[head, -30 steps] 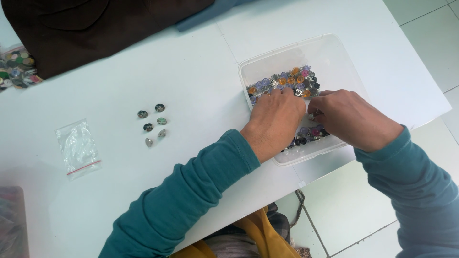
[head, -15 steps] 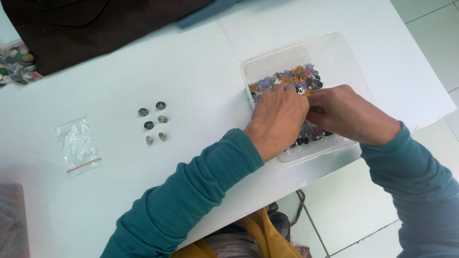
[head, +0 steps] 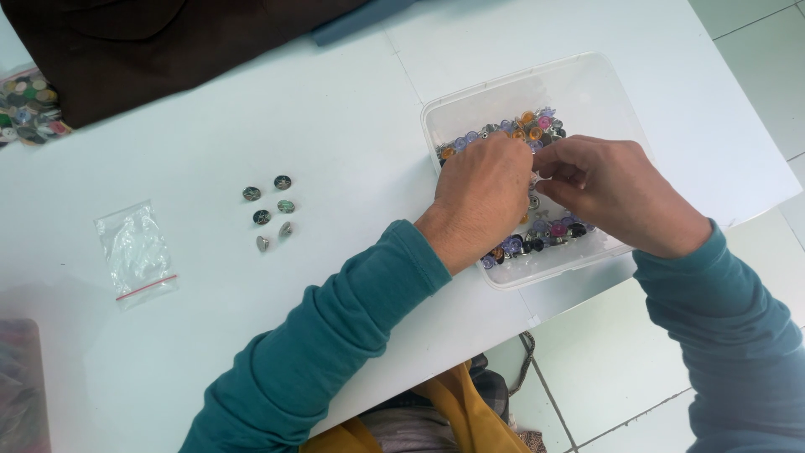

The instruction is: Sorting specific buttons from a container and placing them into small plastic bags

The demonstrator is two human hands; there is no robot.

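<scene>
A clear plastic box [head: 591, 84] on the white table [head: 352, 126] holds many small coloured buttons [head: 528, 127]. Both hands are inside it. My left hand [head: 482, 197] rests over the buttons with fingers curled down. My right hand [head: 616, 201] meets it fingertip to fingertip, pinching something small that I cannot make out. Both sleeves are teal. To the left, several small round buttons [head: 270, 210] lie in a loose cluster on the table.
A small clear zip bag [head: 136, 252] with a red strip lies left of the cluster. A dark brown cloth [head: 151, 42] covers the far edge. More coloured buttons [head: 29, 105] sit at far left. The table's front edge runs diagonally above a tiled floor [head: 604, 361].
Both hands shifted slightly within the box and their fingertips came closer together. The buttons on the table and the bag stayed put.
</scene>
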